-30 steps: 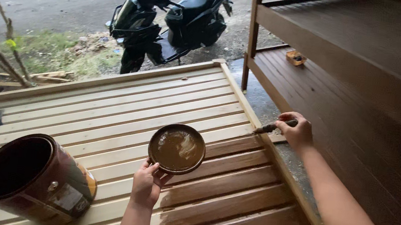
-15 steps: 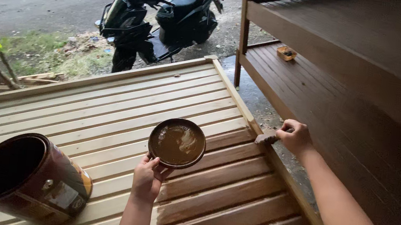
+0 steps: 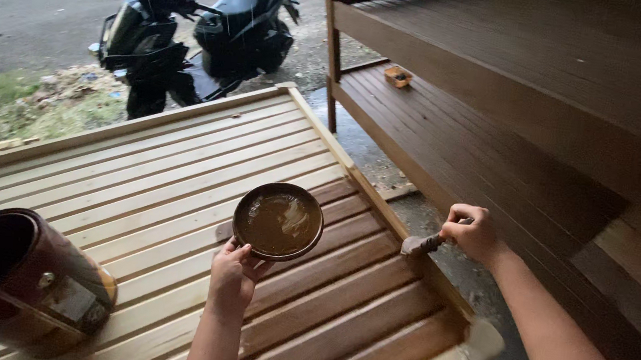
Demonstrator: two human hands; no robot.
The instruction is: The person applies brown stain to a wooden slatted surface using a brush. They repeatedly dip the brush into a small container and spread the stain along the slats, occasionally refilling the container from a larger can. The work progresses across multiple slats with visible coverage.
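Observation:
My left hand (image 3: 233, 276) holds a round shallow bowl (image 3: 278, 221) of brown wood stain by its near rim, above a slatted wooden panel (image 3: 175, 187). My right hand (image 3: 473, 234) grips a small paintbrush (image 3: 419, 245) whose bristles rest on the panel's right edge rail. The slats near the brush and bowl are stained dark brown; the far and left slats are pale bare wood.
A large open paint can (image 3: 8, 277) lies tilted on the panel at the lower left. A dark stained wooden bunk frame (image 3: 520, 122) stands to the right, with a small block (image 3: 398, 75) on its lower deck. A black scooter (image 3: 193, 29) is parked behind on gravel.
My right hand has drawn the brush along the right edge rail toward me. The bowl in my left hand has stayed at about the same place over the panel.

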